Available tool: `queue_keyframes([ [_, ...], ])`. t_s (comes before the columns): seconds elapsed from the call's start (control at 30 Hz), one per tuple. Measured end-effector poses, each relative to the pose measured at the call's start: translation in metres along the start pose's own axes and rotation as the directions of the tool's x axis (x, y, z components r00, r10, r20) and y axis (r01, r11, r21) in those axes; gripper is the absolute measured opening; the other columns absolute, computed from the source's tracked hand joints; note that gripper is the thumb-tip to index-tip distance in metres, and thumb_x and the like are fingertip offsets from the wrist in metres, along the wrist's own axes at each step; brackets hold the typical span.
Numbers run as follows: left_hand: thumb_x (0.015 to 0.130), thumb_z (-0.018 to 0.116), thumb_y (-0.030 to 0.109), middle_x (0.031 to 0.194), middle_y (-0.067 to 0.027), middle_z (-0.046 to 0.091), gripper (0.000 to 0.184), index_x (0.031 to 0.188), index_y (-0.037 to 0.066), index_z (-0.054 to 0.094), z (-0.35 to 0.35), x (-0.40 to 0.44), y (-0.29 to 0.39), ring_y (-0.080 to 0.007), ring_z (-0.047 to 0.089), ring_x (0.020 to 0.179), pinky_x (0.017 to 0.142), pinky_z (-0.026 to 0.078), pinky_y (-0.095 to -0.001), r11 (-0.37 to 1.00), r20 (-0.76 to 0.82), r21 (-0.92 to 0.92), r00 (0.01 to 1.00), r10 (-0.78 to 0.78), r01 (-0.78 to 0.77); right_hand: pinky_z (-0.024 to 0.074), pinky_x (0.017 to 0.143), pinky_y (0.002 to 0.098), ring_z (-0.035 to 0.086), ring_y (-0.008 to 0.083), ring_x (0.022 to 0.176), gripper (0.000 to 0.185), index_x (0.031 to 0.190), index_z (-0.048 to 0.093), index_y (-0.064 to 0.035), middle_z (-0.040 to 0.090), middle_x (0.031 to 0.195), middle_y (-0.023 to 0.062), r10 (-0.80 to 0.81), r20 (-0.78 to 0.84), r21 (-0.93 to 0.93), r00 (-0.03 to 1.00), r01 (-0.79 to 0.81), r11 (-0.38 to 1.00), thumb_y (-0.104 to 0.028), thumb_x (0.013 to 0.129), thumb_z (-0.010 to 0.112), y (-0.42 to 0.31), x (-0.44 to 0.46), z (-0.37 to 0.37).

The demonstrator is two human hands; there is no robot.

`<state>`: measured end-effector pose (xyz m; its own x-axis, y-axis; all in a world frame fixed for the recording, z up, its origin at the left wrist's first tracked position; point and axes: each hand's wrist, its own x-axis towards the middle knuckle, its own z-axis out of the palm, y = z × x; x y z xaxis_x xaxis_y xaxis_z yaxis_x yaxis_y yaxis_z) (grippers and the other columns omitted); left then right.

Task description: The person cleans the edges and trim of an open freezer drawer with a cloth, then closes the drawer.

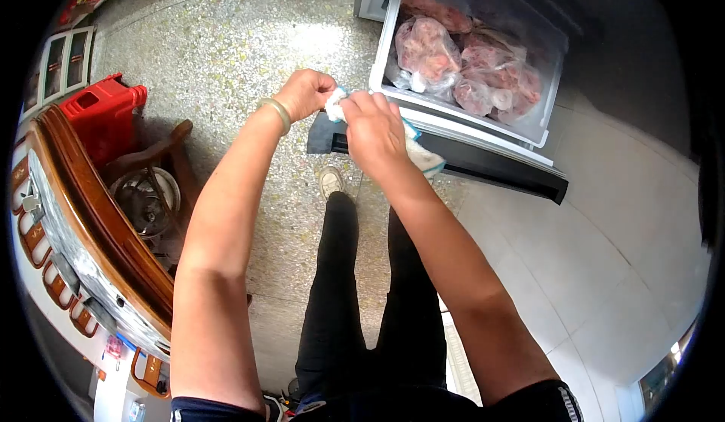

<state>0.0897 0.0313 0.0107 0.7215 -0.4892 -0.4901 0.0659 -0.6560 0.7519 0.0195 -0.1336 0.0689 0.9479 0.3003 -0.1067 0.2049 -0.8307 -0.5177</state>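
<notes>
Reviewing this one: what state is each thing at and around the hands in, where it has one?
Left hand: fingers closed on the cloth's bunched end.
Right hand: closed over the cloth.
Cloth: bunched between the hands, one end hanging loose.
Drawer: pulled open.
Plastic bags: filled with what looks like meat, lying in the drawer.
Bracelet: worn on the left wrist.
</notes>
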Motion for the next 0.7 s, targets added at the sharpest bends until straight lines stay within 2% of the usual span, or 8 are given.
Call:
queue_keyframes([
  [0.13, 0.078, 0.065, 0.011, 0.065, -0.0021, 0.06, 0.009, 0.079, 0.002, 0.065, 0.006, -0.005, 0.004, -0.0082, 0.05, 0.061, 0.058, 0.045, -0.0255, 0.991, -0.081, -0.136, 0.997, 0.002, -0.013, 0.0386, 0.077, 0.0378, 0.051, 0.0229, 0.092, 0.017, 0.087, 0.063, -0.008, 0.055, 0.089, 0.0068, -0.08, 0.093, -0.196, 0.992, 0.097, 0.976, -0.004, 0.077, 0.051, 0.022, -0.006, -0.016],
  [0.2, 0.078, 0.067, 0.014, 0.067, -0.0033, 0.061, 0.012, 0.08, 0.002, 0.066, 0.007, -0.007, 0.006, -0.0084, 0.052, 0.062, 0.06, 0.046, -0.0254, 0.986, -0.047, -0.159, 0.997, -0.053, 0.045, 0.0382, 0.083, 0.0423, 0.051, 0.0262, 0.096, 0.025, 0.1, 0.064, -0.0122, 0.055, 0.095, 0.0095, 0.052, 0.253, -0.178, 0.966, -0.006, 0.984, -0.007, 0.081, 0.048, 0.038, -0.017, -0.041],
  [0.23, 0.078, 0.067, 0.014, 0.067, -0.0039, 0.062, 0.012, 0.081, 0.002, 0.067, 0.008, -0.007, 0.005, -0.0089, 0.052, 0.062, 0.061, 0.046, -0.0257, 0.989, -0.064, -0.143, 0.997, -0.045, 0.035, 0.0387, 0.082, 0.043, 0.051, 0.0265, 0.098, 0.026, 0.101, 0.065, -0.0142, 0.055, 0.096, 0.0097, 0.099, 0.242, -0.224, 0.965, -0.043, 0.974, -0.007, 0.082, 0.049, 0.048, -0.026, -0.047],
  [0.27, 0.078, 0.067, 0.014, 0.067, -0.0046, 0.062, 0.012, 0.081, 0.002, 0.067, 0.008, -0.008, 0.006, -0.0093, 0.053, 0.063, 0.061, 0.047, -0.026, 0.992, -0.08, -0.125, 0.996, -0.035, 0.025, 0.0408, 0.072, 0.0382, 0.053, 0.0239, 0.085, 0.028, 0.093, 0.068, -0.0154, 0.054, 0.08, 0.005, 0.004, 0.035, -0.308, 0.999, 0.007, 0.951, -0.004, 0.074, 0.051, 0.069, -0.042, -0.04],
  [0.37, 0.078, 0.066, 0.013, 0.07, -0.0068, 0.064, 0.012, 0.082, 0.002, 0.067, 0.007, -0.012, 0.011, -0.0114, 0.056, 0.064, 0.062, 0.047, -0.0266, 0.992, -0.103, -0.122, 0.994, -0.023, 0.011, 0.0426, 0.074, 0.0413, 0.054, 0.0284, 0.086, 0.025, 0.095, 0.067, -0.0122, 0.055, 0.084, 0.01, 0.19, 0.046, -0.341, 0.981, -0.164, 0.926, -0.005, 0.076, 0.053, 0.109, -0.084, -0.073],
  [0.53, 0.079, 0.064, 0.01, 0.075, -0.011, 0.065, 0.011, 0.085, 0.003, 0.067, 0.0, -0.013, 0.024, -0.0186, 0.06, 0.067, 0.066, 0.048, -0.0297, 0.999, -0.089, 0.025, 0.995, 0.034, -0.032, 0.0431, 0.066, 0.0359, 0.05, 0.0285, 0.074, 0.032, 0.091, 0.067, -0.0093, 0.05, 0.074, 0.0098, 0.114, -0.123, -0.203, 0.986, -0.137, 0.97, 0.007, 0.067, 0.053, 0.135, -0.101, -0.082],
  [0.57, 0.079, 0.064, 0.01, 0.075, -0.0114, 0.065, 0.01, 0.085, 0.003, 0.067, 0.004, -0.016, 0.03, -0.0209, 0.06, 0.068, 0.067, 0.048, -0.0307, 0.997, -0.099, 0.016, 0.992, -0.072, 0.074, 0.0429, 0.065, 0.0366, 0.05, 0.0282, 0.074, 0.032, 0.091, 0.067, -0.0089, 0.05, 0.075, 0.01, 0.096, -0.133, -0.186, 0.986, -0.121, 0.975, 0.006, 0.066, 0.054, 0.138, -0.103, -0.081],
  [0.7, 0.077, 0.067, 0.013, 0.073, -0.0103, 0.064, 0.013, 0.084, 0.002, 0.067, 0.007, -0.018, 0.033, -0.0165, 0.059, 0.065, 0.064, 0.048, -0.0287, 0.999, -0.115, 0.006, 0.992, -0.044, 0.045, 0.0423, 0.065, 0.0367, 0.048, 0.0274, 0.072, 0.03, 0.09, 0.066, -0.0074, 0.049, 0.076, 0.0101, 0.098, -0.175, -0.144, 0.98, -0.124, 0.982, 0.006, 0.065, 0.055, 0.14, -0.107, -0.08],
])
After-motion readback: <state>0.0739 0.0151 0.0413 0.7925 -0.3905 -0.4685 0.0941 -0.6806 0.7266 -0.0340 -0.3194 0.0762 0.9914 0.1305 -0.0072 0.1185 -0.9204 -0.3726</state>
